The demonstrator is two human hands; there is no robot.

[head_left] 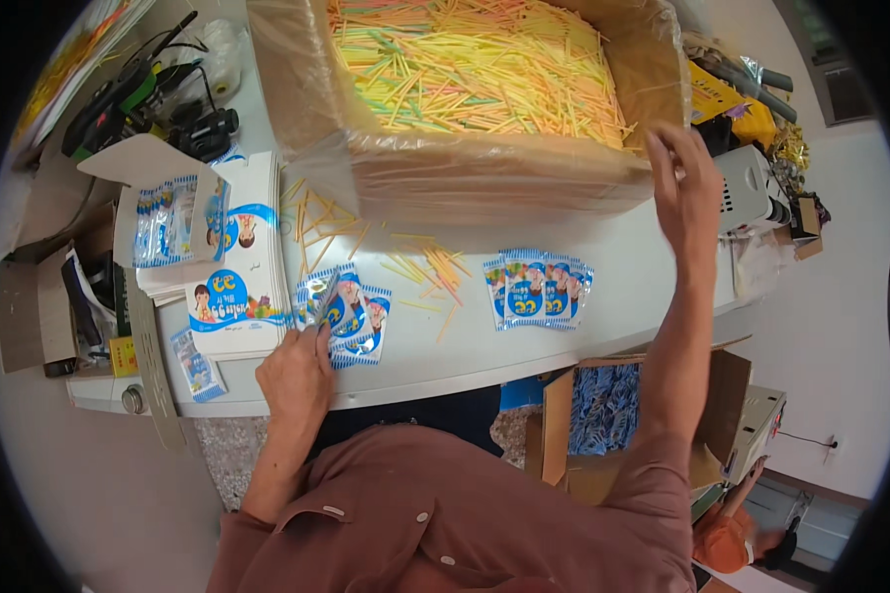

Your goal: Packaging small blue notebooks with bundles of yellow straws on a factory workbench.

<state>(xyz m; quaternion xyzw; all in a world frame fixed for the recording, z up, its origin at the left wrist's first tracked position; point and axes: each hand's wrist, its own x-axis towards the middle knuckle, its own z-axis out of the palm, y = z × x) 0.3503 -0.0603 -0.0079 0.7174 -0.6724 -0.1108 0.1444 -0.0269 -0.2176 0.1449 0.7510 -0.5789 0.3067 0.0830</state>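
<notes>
My left hand [297,381] is closed at the table's front edge, its fingertips pinching a small blue-and-white sachet [316,298]. Beside and partly under it lie more printed sachets [368,331], overlapping one another. My right hand [684,178] is raised at the front right corner of a large plastic-lined carton [504,178], fingers bent and slightly apart, with nothing visible in them. Thin yellow, pink and green sticks [485,74] fill that carton. Loose sticks [430,269] lie scattered on the table before it. Several sachets [539,290] are fanned out to the right.
At the left, a small open box [173,222] packed with sachets rests on a stack of printed flat cartons [237,331]. One sachet [198,366] lies near the table edge. An open carton [603,410] of blue packets stands below right. Another person [727,542] is at the lower right.
</notes>
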